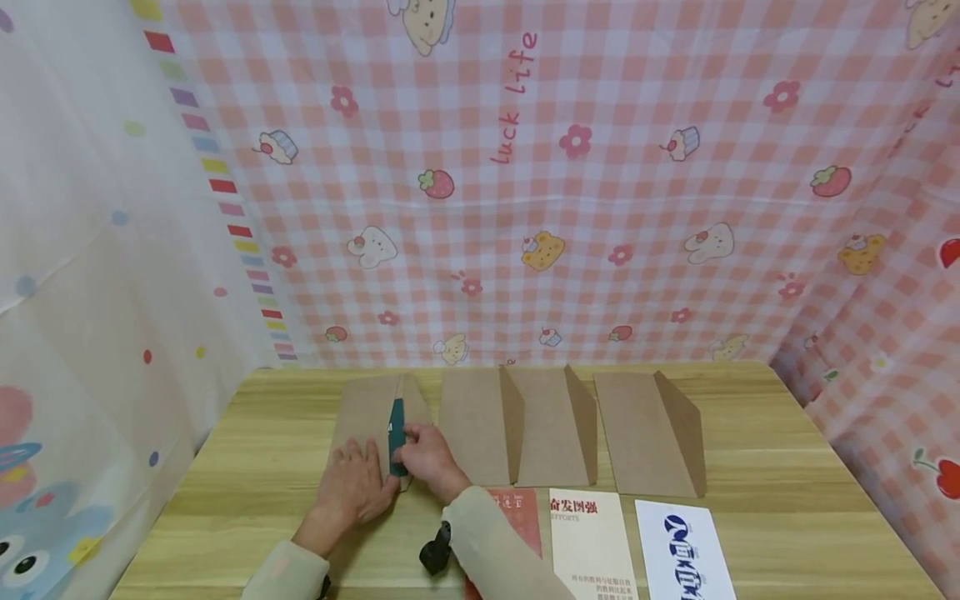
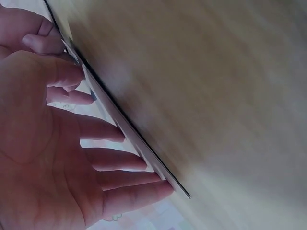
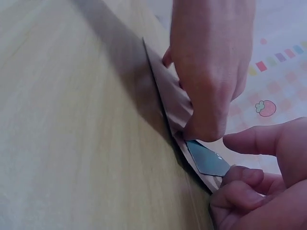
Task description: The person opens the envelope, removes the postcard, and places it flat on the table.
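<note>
A dark teal card (image 1: 397, 433) with small white print sticks out from the opening of a brown paper envelope (image 1: 367, 400) at the left of the row. My left hand (image 1: 356, 483) rests on that envelope, fingers spread and fairly straight, its thumb by the card's near end. From the right, my right hand (image 1: 431, 458) holds the card's exposed edge with curled fingers. In the right wrist view the teal card (image 3: 206, 160) shows between both hands, at the envelope's opening. How much of it lies inside is hidden.
Right of my hands lie more brown envelopes (image 1: 472, 425) with flaps folded out. Nearer are a red card (image 1: 521, 512), partly under my right sleeve, a cream card (image 1: 592, 533) and a white card with blue lettering (image 1: 682, 550). A patterned cloth (image 1: 525, 200) hangs behind the wooden table.
</note>
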The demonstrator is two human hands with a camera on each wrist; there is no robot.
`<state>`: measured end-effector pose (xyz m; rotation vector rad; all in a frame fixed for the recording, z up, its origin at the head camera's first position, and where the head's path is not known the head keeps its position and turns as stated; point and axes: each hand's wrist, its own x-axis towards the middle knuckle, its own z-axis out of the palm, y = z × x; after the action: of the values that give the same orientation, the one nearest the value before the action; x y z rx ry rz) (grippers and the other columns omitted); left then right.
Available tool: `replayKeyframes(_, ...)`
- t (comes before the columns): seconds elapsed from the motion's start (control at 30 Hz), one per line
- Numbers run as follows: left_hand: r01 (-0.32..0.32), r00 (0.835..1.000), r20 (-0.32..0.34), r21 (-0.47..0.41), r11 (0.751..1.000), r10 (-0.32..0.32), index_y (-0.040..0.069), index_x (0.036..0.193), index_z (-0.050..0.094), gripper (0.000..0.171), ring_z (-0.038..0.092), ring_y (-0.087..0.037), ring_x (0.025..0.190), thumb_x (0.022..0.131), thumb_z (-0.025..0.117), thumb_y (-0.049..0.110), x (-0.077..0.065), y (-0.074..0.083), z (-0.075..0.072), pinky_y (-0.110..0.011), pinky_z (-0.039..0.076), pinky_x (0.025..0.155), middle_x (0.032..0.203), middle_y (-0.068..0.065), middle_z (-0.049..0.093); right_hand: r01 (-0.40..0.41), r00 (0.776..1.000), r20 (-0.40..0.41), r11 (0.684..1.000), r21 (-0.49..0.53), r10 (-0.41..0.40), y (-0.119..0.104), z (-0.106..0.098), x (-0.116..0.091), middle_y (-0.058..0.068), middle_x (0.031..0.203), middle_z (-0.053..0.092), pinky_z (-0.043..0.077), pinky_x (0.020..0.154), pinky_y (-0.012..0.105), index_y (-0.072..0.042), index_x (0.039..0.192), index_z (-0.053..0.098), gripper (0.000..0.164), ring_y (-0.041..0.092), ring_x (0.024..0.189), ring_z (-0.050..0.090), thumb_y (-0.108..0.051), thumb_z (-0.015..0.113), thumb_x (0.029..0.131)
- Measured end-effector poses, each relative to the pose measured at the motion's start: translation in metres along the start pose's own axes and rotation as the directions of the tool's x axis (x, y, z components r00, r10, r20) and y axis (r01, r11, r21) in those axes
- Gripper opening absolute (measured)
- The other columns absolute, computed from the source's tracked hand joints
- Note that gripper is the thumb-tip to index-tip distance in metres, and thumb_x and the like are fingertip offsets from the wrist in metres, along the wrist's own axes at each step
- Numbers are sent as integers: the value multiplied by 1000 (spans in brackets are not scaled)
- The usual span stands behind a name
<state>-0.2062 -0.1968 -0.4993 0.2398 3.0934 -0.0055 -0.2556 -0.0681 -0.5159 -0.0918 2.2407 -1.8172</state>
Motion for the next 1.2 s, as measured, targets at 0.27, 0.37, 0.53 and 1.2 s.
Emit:
replayKeyframes(0.27,-28,999,-23,-1,1000,28,-19,133,47,68,51,-57,117,95,53,36,1,-1,1,-58,40,102,128,-46,48,-22,1000,23,998,50,21,-1,-2,0,8,110,63,49,93,33,8,133,56,61,16,96,52,8,63,73)
replayKeyframes(0.37,-27,999,-21,-4,1000,27,-19,134,47,67,50,-57,119,95,53,35,0,-1,0,-58,39,103,129,-46,48,-22,1000,19,997,69,21,-1,-1,1,8,106,62,49,88,31,8,133,56,61,15,92,52,8,62,72)
replayKeyframes(0.53,-25,999,-20,-10,1000,25,-19,134,46,68,50,-58,118,95,53,35,0,-2,0,-58,41,102,129,-46,47,-27,1000,13,997,68,26,-4,1,0,14,119,62,51,94,36,8,134,55,62,21,106,57,8,62,72)
replayKeyframes(1.2,-28,999,-21,-9,1000,28,-19,134,47,68,51,-58,117,94,54,35,0,-2,0,-58,42,101,128,-46,48,18,999,-45,994,112,-13,-6,4,0,18,110,68,57,78,33,3,134,52,59,19,90,65,14,60,77)
